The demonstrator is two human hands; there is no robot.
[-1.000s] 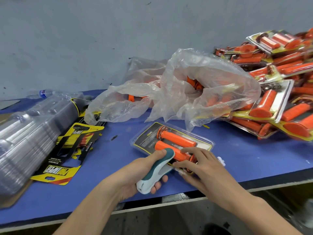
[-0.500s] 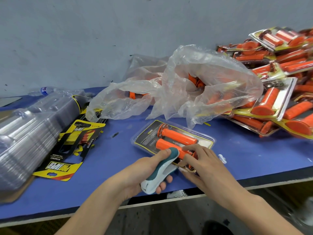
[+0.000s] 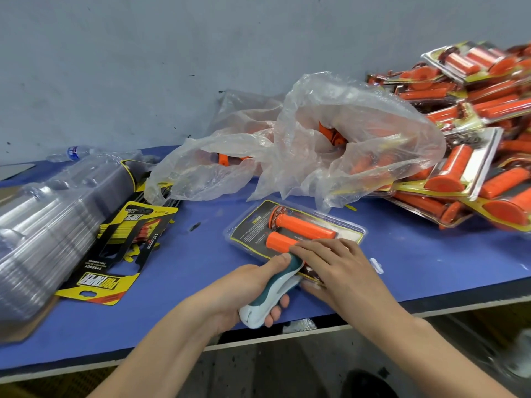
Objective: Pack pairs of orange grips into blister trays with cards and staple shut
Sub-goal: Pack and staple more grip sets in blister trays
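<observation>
Closing a filled blister tray [image 3: 247, 232] with the stapler [image 3: 273, 294] at its near edge.
The tray lay on the blue worktop [image 3: 186, 271] near the front, with two orange grips [image 3: 301, 225] and a card inside. The left hand [image 3: 241, 291] had its grip curled round the stapler, thumb on top and nose over the tray's edge. The right hand [image 3: 339, 271] had its grip spread flat, pressing the tray. Within the last second its fingers had slid from the edge up onto the tray top beside the stapler's nose. A staple was probably going in, and the pack looked nearly shut.
</observation>
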